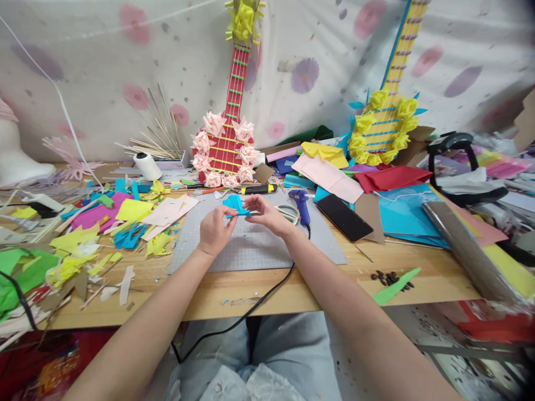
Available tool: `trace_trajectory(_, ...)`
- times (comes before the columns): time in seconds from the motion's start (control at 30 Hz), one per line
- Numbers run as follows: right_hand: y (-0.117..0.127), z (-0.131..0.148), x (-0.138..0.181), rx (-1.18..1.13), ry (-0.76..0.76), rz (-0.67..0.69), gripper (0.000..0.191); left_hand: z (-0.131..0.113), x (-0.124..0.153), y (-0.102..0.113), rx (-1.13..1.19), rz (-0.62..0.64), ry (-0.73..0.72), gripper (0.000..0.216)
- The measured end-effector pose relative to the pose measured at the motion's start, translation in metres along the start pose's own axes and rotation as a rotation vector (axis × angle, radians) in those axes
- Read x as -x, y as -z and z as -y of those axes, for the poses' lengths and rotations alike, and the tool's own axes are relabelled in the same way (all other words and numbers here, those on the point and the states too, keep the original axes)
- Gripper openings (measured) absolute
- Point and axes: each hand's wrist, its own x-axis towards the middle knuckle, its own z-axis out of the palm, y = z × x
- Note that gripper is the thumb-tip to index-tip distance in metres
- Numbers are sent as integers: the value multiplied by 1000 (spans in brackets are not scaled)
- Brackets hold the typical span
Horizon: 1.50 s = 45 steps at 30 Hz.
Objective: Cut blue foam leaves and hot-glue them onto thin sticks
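Paper (233, 204), blue, spans left to right — left hand (215, 229) pinching it, right hand (267, 216) curled at its right end, grip unclear.

No text, label, brand, number or sign reading clearly; grey cutting mat (251, 250) showing grid lines, any figures there being too small.

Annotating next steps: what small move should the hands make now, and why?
Probably shape the blue piece slightly further: the left hand pinches it, the right hand's fingers are at its other end, and the glue gun lies unheld.
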Motion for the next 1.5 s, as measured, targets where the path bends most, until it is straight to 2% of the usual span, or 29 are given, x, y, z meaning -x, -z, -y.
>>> trace_trajectory(0.13,-5,0,3,5,18,5,38,-1,4,-3,50,-36,-19,16)
trace_trajectory(0.43,-10,3,-1,50,-26,-56,23,-4,6,-3,195,-42,196,31)
trace_trajectory(0.67,-13,-5,-8,-5,-27,-75,24,-5,5,-11,433,-84,426,34)
trace_trajectory(0.8,-12,-8,-13,41,-19,-93,25,-5,1,-16,632,-23,592,36)
trace_trajectory(0.93,-9,-8,-17,108,-77,-43,21,-4,-6,-10,698,95,736,38)
trace_trajectory(1.1,-8,-5,-23,147,-143,80,19,5,-15,0,698,211,721,38)
trace_trajectory(1.17,-10,-5,-25,177,-154,91,21,9,-16,2,692,255,713,38)
trace_trajectory(1.3,-14,-7,-27,262,-221,29,30,12,-19,4,670,246,774,37)
trace_trajectory(1.5,-8,-20,-29,328,-224,-176,40,39,-38,13,540,100,1004,43)
